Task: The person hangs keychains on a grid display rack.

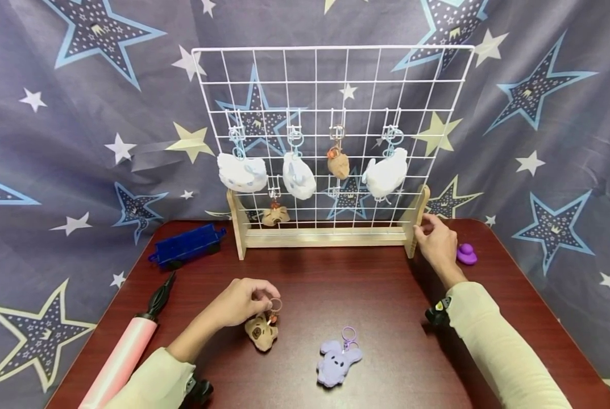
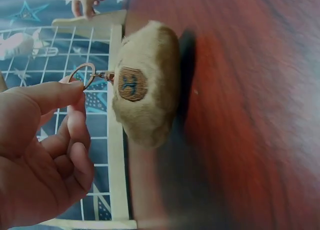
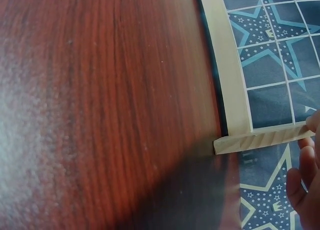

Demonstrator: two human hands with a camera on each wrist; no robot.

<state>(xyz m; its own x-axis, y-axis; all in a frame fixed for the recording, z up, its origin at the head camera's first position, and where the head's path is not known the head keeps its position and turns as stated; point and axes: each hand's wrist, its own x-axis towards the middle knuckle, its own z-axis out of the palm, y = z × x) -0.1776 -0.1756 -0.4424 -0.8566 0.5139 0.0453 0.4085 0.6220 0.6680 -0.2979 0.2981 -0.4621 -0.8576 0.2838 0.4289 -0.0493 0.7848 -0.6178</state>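
My left hand [image 1: 243, 301] pinches the metal ring of a brown plush keychain [image 1: 261, 332] between thumb and forefinger; in the left wrist view the plush [image 2: 147, 85] hangs just off the table, showing a round embroidered patch. My right hand [image 1: 437, 241] holds the wooden side support [image 1: 416, 221] of a white wire grid rack [image 1: 330, 48], thumb and fingers on either side of the wood [image 3: 265, 140]. From the rack's hooks hang white plush keychains [image 1: 243, 172] and small brown ones [image 1: 338, 165], [image 1: 276, 216].
A lilac plush keychain [image 1: 335, 362] lies on the dark red table [image 1: 386, 295]. Left of the rack are a blue toy wagon [image 1: 187, 245] and a pink hand pump [image 1: 123, 358] with a black tip. A purple toy duck [image 1: 467, 254] sits beside my right hand. Star-patterned cloth hangs behind.
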